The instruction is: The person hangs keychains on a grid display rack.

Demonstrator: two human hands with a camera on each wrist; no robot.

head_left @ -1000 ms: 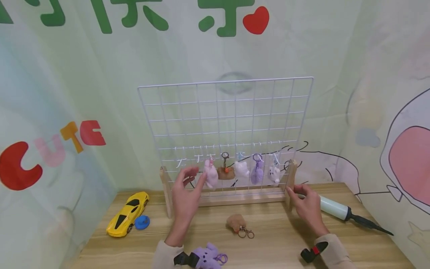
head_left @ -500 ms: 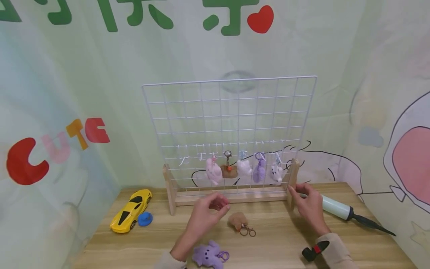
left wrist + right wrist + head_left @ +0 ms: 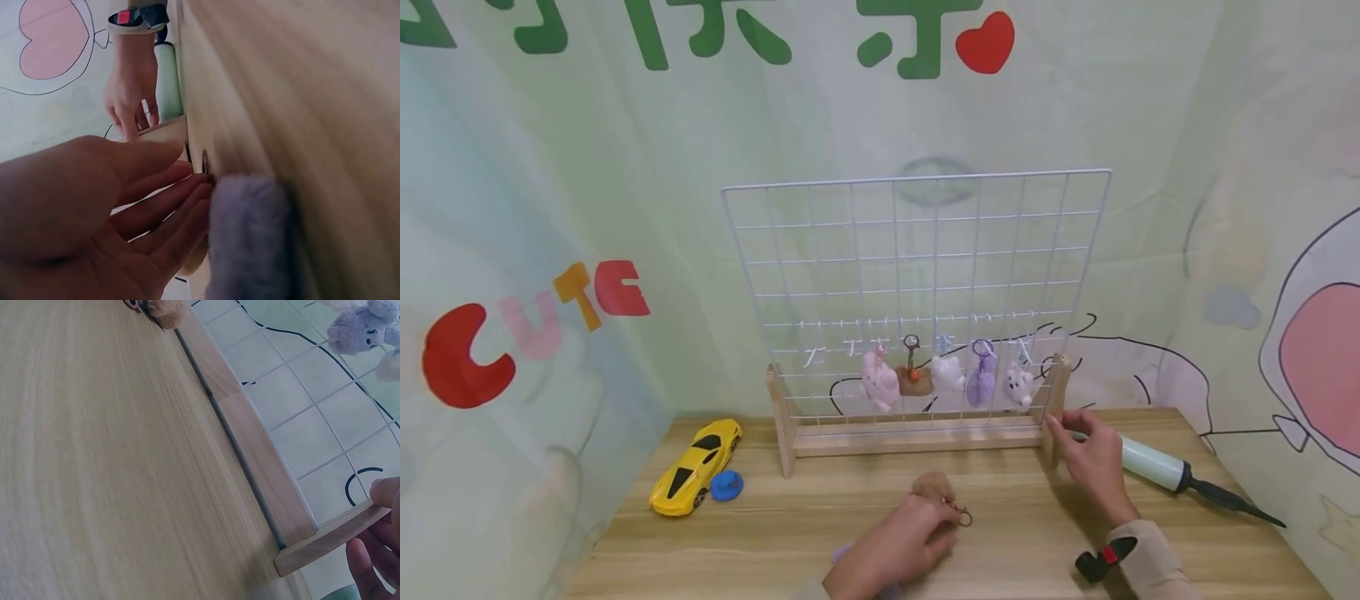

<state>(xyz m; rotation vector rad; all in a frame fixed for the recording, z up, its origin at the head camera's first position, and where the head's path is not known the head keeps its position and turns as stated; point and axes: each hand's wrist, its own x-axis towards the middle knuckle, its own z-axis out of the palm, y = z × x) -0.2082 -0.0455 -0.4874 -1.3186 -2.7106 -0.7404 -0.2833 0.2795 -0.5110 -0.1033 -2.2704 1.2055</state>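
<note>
Reaching low over the table, my left hand (image 3: 901,546) is at the brown plush keychain (image 3: 932,485), its fingertips right by the metal rings (image 3: 964,517). In the left wrist view the thumb and the extended fingers (image 3: 169,215) stand apart near a ring (image 3: 205,162). A purple plush keychain (image 3: 247,237) lies beside that hand, mostly covered by it in the head view. My right hand (image 3: 1092,454) grips the wooden end post (image 3: 1056,408) of the display rack, thumb on one side and fingers (image 3: 365,565) on the other.
The white wire grid (image 3: 917,221) carries several hanging plush keychains, including a pink one (image 3: 880,383), and bare hooks (image 3: 814,357) at left. A yellow toy car (image 3: 696,468) and a blue disc (image 3: 727,485) lie left. A pale green pump (image 3: 1153,462) lies right.
My left hand has come down from the pink plush on the rack, moving right and towards me to the brown keychain on the table. My right hand stays on the post.
</note>
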